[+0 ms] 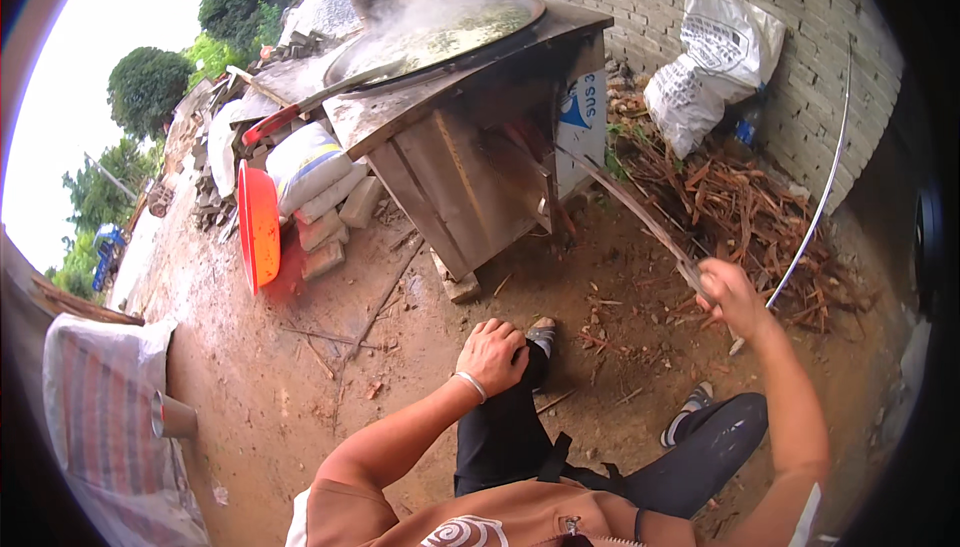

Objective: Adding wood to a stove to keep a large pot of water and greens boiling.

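My right hand is closed around the near end of a long wooden stick. The stick slants up and left to the dark opening in the side of a metal stove; its far tip is hard to make out there. Loosely curled, my left hand rests on my bent left knee with nothing visible in it. On the stove sits a wide, steaming pan of pale liquid with green bits. A red-handled tool lies across the pan's rim, its far end in the liquid.
Split firewood lies heaped right of the stove, below a white sack by the brick wall. A thin pale rod stands near my right hand. At left are a red basin, filled bags and bricks.
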The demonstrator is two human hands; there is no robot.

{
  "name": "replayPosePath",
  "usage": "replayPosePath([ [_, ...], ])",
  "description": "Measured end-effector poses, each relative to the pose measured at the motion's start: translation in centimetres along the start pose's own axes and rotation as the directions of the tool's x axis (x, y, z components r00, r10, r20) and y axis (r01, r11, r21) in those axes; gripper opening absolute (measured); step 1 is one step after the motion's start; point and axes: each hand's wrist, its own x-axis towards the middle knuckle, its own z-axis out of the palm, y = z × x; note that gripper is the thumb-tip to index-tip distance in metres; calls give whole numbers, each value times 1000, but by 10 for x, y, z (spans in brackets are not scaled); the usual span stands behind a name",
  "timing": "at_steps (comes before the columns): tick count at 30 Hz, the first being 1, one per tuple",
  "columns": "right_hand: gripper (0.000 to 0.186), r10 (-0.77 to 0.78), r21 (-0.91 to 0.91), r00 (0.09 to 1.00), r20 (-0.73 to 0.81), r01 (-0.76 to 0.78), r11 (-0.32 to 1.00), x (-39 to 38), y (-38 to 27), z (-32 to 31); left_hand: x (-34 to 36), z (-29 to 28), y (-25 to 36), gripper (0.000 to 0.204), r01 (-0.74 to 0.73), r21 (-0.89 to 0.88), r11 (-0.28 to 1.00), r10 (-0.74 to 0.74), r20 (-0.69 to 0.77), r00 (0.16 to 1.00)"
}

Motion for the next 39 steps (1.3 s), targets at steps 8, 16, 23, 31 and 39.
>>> replayPosePath([
  [8, 65, -231, -286, 973, -10, 219, 933, 149, 21, 14, 11, 2, 12, 9, 4, 27, 1000, -6, 86, 996],
  [16, 89, -188, -269, 978, -95, 157, 950, 261, 41, 69, 24, 2, 23, 10, 0, 34, 999, -5, 142, 990],
  [23, 97, -261, -39, 965, -10, 260, 965, 317, 73, 79, 33, 4, 23, 12, -4, 46, 999, -4, 184, 983],
  [31, 81, -288, -63, 951, 111, 296, 953, 309, 88, 55, 40, 6, 24, 12, -46, 52, 998, 32, 241, 970],
  [39, 79, -388, -142, 906, 170, 412, 900, 303, 76, 58, 52, 11, 36, 14, -66, 43, 997, 52, 259, 964],
])
